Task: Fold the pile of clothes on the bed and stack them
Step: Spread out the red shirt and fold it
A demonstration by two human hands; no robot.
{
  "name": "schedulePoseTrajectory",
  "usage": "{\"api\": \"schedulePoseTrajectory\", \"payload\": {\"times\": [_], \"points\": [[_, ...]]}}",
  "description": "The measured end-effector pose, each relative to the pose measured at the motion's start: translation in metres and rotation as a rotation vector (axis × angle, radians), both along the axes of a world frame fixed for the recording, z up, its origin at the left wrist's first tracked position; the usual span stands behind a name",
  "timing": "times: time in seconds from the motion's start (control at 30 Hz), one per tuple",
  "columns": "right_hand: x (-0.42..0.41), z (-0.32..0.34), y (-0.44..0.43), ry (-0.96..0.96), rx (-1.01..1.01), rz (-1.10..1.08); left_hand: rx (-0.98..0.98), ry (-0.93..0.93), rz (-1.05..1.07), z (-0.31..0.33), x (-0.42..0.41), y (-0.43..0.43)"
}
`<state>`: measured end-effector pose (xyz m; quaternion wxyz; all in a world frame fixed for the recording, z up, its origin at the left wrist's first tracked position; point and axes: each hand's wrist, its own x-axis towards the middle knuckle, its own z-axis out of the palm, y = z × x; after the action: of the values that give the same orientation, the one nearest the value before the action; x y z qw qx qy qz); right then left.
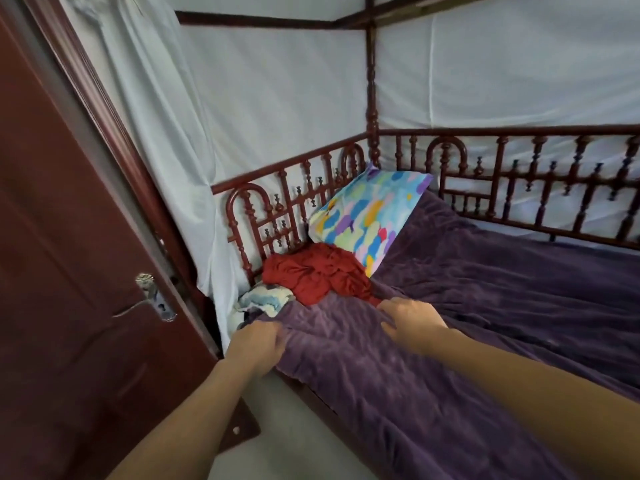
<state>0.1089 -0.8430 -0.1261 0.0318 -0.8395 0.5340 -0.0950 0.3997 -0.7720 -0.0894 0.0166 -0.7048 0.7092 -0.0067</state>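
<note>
Grips a fold of the purple blanket [346,375] with the left hand [258,344], fingers curled round its edge; rests the right hand [412,320] on the same blanket, fingers bent down, whether pinching or only pressing impossible to tell; holds no clothing yet. Just beyond the right fingertips, a crumpled red garment [315,275]; ahead of the left knuckles, a pale blue-and-white cloth [265,299], partly overlapped by the blanket; behind both, a patterned pillow [370,216] against the wooden rail [294,202]. Probably light, limp, unbreakable; likely to sag if lifted from the middle; best pinched at a hem or shoulder seams, then shaken flat.
</note>
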Motion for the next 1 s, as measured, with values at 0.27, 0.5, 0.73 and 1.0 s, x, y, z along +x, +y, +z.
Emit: {"api": "schedulePoseTrajectory", "payload": {"times": [0.27, 0.5, 0.73, 1.0], "points": [[0.041, -0.043, -0.166, -0.036, 0.136, -0.066, 0.123, -0.011, -0.001, -0.027, 0.054, -0.175], [0.083, -0.051, -0.283, -0.081, 0.230, -0.142, 0.157, 0.035, -0.014, -0.054, 0.105, -0.309], [0.124, -0.099, -0.391, -0.054, 0.313, -0.277, 0.257, 0.119, -0.101, -0.117, 0.155, -0.461], [0.220, -0.188, -0.527, 0.016, 0.493, -0.434, 0.369, -0.018, -0.207, -0.214, 0.229, -0.634]]}}
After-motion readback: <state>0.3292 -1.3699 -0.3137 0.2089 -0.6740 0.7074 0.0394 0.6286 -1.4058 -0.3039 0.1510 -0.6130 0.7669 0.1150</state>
